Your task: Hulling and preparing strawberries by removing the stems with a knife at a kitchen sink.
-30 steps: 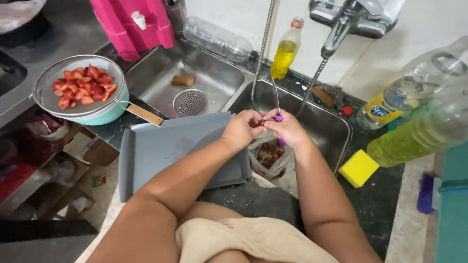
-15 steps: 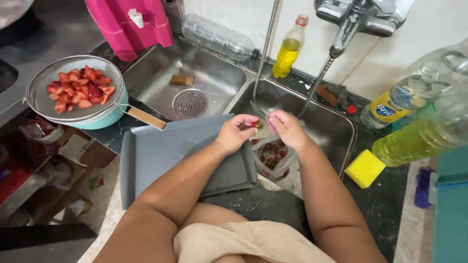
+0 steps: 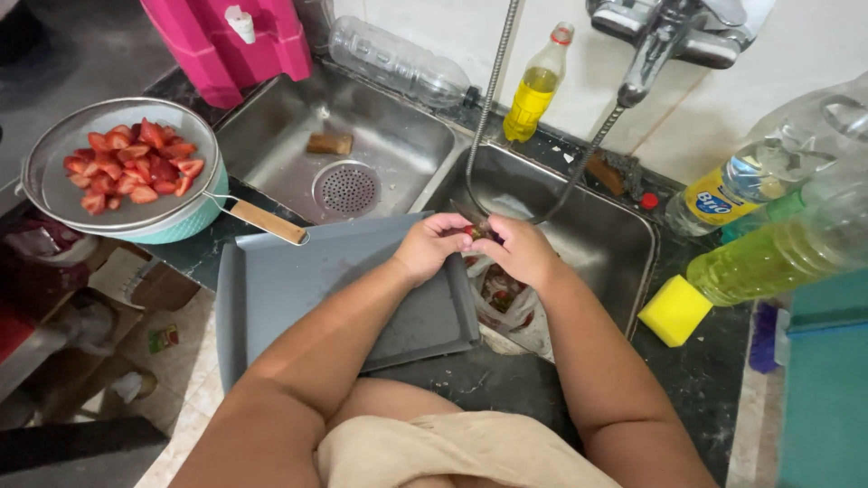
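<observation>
My left hand (image 3: 432,246) pinches a small red strawberry (image 3: 474,232) over the right sink basin. My right hand (image 3: 523,253) meets it from the right, closed on a small knife whose dark blade (image 3: 468,213) points up and left past the berry; the handle is hidden in my fist. Right under both hands hangs a clear plastic bag (image 3: 503,300) with red and green strawberry scraps. A grey tray (image 3: 344,298) lies across the counter edge under my left forearm. A metal strainer (image 3: 54,181) at the left holds several cut strawberry pieces (image 3: 131,164).
The strainer sits on a teal pot with a wooden handle (image 3: 264,222). The left basin (image 3: 380,145) has a drain cover and a brown sponge (image 3: 329,144). A tap hose (image 3: 493,90) hangs over the right basin (image 3: 597,226). Bottles (image 3: 535,90) and a yellow sponge (image 3: 674,312) stand at the right.
My hands have drawn closer together and dropped a little toward the bag. The knife's purple handle, visible a second ago, is now hidden in my right hand.
</observation>
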